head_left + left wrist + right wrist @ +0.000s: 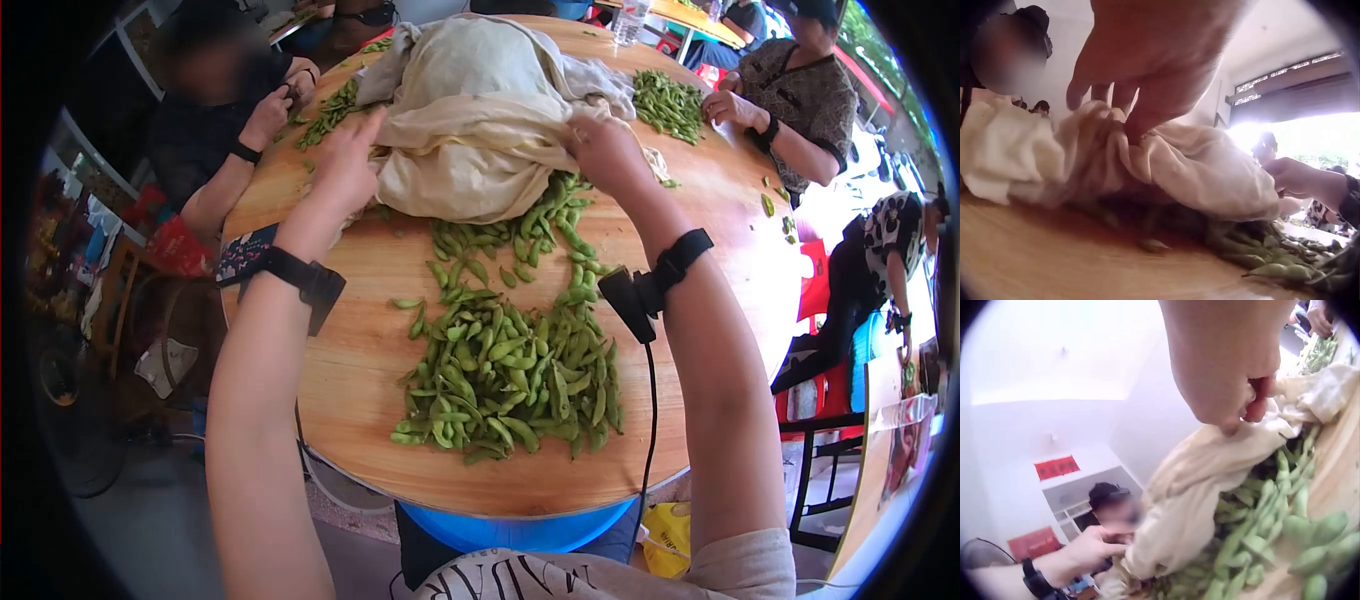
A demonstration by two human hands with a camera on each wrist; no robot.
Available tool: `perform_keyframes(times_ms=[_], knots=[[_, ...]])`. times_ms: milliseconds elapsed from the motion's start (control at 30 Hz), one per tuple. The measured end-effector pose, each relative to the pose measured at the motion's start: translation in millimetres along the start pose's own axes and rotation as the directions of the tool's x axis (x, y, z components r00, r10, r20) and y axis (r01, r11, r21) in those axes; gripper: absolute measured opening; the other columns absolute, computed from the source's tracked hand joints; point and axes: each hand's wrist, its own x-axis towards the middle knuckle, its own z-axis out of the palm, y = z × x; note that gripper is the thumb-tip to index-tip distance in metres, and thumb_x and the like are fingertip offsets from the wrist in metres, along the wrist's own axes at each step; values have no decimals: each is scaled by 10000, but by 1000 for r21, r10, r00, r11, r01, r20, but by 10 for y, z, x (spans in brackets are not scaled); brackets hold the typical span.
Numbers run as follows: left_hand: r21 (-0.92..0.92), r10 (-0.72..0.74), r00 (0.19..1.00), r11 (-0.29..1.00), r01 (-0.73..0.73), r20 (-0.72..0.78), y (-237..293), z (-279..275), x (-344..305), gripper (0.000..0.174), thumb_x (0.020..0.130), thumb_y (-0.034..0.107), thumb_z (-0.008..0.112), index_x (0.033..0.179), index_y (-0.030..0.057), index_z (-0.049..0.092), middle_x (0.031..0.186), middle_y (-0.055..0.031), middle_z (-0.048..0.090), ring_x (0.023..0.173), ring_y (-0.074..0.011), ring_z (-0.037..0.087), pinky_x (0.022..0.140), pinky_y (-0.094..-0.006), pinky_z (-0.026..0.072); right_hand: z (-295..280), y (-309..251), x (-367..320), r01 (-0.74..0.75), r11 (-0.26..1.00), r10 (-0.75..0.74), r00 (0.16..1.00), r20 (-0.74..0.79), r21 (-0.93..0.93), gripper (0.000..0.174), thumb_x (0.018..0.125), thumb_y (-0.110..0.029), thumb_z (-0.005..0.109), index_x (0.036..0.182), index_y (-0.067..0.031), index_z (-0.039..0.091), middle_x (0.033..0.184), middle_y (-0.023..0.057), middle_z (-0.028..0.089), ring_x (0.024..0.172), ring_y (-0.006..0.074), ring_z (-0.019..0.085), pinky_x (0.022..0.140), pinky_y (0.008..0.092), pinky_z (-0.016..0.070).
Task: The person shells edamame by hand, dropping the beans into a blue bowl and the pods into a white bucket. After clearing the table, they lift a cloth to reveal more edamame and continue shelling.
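A large cream cloth (470, 165), perhaps a sack, is bunched over a rounded mound at the back of the table. My left hand (347, 160) is at its left side; in the left wrist view, thumb and fingers pinch a gathered fold of the cloth (1147, 162). On the opposite side my right hand (608, 152) grips the cloth's edge with curled fingers, as the right wrist view shows. Green soybean pods (550, 220) spill from under the near edge of the cloth. Closer to me lies a wide pile of pods (500, 370).
The round wooden table (350, 400) also bears a pod pile (668, 105) at right and pods (330, 115) at left. One person (215, 100) sits at left, another (800, 100) at right. A clear bottle (630, 22) stands at the far edge.
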Motion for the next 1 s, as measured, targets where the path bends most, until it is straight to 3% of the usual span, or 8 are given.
perform_keyframes(times_ms=[100, 133, 300, 367, 500, 733, 933, 1000], knots=[[-127, -59, 998, 990, 61, 23, -71, -66, -165, 295, 694, 14, 593, 984, 64, 618, 918, -144, 613, 858, -279, 562, 763, -356, 442, -192, -83, -108, 37, 999, -37, 999, 14, 15, 187, 773, -85, 586, 948, -21, 586, 963, 183, 561, 829, 333, 561, 725, 372, 452], [-417, -8, 997, 908, 38, 72, 2, -261, -197, 147, 691, 18, 605, 833, 26, 639, 752, -90, 617, 722, -198, 578, 666, -288, 450, -394, -168, -198, 97, 991, -95, 995, -34, 88, 150, 771, -67, 586, 914, -20, 595, 934, 164, 563, 816, 326, 563, 718, 359, 457], [-585, 2, 878, 747, 317, 479, 247, -794, -707, 232, 707, -12, 586, 936, 25, 587, 783, -48, 594, 692, -117, 551, 671, -267, 455, -826, -178, -746, 395, 880, -456, 858, 235, 265, 120, 748, -42, 596, 867, -35, 606, 850, 120, 555, 798, 295, 566, 713, 337, 461], [-466, 71, 850, 859, 214, 522, 387, -718, -707, 278, 717, 18, 588, 990, 67, 569, 779, -58, 561, 680, -148, 559, 639, -266, 451, -722, -185, -910, 253, 952, -306, 773, 556, 172, 123, 738, -2, 594, 859, -23, 588, 898, 125, 542, 838, 270, 561, 724, 338, 456], [-116, 261, 852, 965, -234, 454, 233, -187, -745, 324, 715, 31, 565, 1026, 122, 550, 799, -125, 546, 713, -294, 580, 637, -357, 468, -279, -25, -872, 276, 957, -287, 853, 435, 90, 144, 756, -67, 600, 900, -65, 598, 928, 145, 516, 844, 322, 554, 749, 379, 460], [145, -7, 967, 989, -31, 254, 161, 114, -487, 361, 723, -24, 514, 1051, 125, 507, 914, -146, 536, 829, -366, 567, 708, -444, 466, -15, 214, -543, 151, 988, -140, 960, 244, -29, 175, 775, -154, 600, 929, -73, 617, 956, 182, 522, 851, 352, 548, 769, 399, 452], [-263, -185, 936, 927, 267, 300, 418, -301, -802, 521, 725, -76, 471, 1216, 93, 444, 1058, -161, 513, 915, -301, 557, 737, -383, 466, -507, 82, -959, 58, 992, -92, 941, 326, 111, 249, 768, -119, 600, 1010, -62, 611, 882, 165, 536, 797, 312, 557, 743, 381, 454], [-321, 13, 940, 941, 103, 340, 536, -206, -1015, 515, 731, -76, 441, 1229, 54, 436, 1118, -183, 507, 973, -281, 532, 804, -373, 447, -416, -18, -1247, 47, 995, -77, 919, 386, 86, 255, 784, -98, 569, 1036, -108, 606, 943, 146, 531, 805, 306, 575, 739, 380, 468]])
